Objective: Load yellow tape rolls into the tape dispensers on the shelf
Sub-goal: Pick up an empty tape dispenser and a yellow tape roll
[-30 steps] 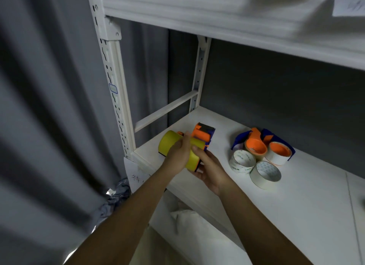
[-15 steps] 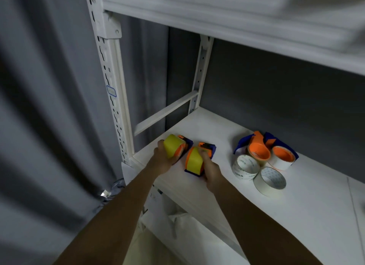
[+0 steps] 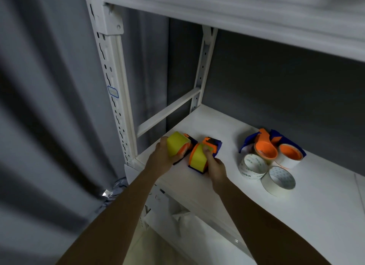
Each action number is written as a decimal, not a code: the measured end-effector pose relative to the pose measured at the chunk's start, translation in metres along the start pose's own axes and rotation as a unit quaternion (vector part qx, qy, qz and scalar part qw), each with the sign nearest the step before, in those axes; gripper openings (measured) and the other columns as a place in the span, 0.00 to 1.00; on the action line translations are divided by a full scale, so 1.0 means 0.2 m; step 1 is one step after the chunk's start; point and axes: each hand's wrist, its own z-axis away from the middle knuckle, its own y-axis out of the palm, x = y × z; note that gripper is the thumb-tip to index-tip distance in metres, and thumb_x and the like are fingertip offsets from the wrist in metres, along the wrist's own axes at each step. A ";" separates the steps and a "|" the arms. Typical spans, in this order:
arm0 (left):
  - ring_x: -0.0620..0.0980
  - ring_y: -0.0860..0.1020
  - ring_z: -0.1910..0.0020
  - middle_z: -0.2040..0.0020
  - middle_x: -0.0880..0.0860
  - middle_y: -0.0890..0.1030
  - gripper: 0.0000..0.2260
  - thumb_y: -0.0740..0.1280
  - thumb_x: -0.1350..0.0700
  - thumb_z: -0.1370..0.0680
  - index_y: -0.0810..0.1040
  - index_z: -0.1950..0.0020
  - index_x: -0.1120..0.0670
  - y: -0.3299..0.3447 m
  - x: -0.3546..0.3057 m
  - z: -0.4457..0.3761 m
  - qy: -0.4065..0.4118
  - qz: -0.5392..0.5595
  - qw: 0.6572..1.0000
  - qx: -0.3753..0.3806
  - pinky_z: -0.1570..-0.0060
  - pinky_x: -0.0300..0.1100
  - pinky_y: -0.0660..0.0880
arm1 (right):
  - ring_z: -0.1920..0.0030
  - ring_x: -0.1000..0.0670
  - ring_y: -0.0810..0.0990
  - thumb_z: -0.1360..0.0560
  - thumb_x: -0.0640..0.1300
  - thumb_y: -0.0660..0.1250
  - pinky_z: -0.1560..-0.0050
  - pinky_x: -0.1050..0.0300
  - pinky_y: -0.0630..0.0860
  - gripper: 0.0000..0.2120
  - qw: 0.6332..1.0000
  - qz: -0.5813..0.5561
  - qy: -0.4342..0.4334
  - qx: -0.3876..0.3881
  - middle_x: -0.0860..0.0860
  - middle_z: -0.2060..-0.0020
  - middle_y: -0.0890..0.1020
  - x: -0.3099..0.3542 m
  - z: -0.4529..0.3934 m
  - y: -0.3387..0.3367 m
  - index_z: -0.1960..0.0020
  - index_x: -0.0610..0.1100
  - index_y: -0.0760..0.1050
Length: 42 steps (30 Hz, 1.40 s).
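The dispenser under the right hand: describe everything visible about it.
The tape dispenser has an orange plastic body with dark blue sides and a toothed orange cutter edge at its far end. A yellow tape roll sits in it, its broad band facing up. It rests on the white shelf near the front edge, and the right hand grips it, thumb on the roll.

Between your hands, matt yellow tape point(image 3: 198, 156) sits in glossy orange plastic dispensers point(image 3: 211, 146) on a smooth white painted metal shelf point(image 3: 227, 126).

Print on the white tape rolls point(image 3: 252, 166) too blurred to read
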 end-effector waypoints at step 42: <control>0.56 0.78 0.47 0.46 0.56 0.81 0.11 0.57 0.54 0.20 0.74 0.40 0.54 0.71 -0.68 0.48 0.171 -0.237 0.956 0.033 0.49 0.50 0.76 | 0.48 0.49 0.79 0.22 0.39 0.62 0.50 0.65 0.71 0.11 0.862 0.406 -0.304 0.010 0.48 0.45 0.82 0.04 0.51 -1.18 0.44 0.43 0.79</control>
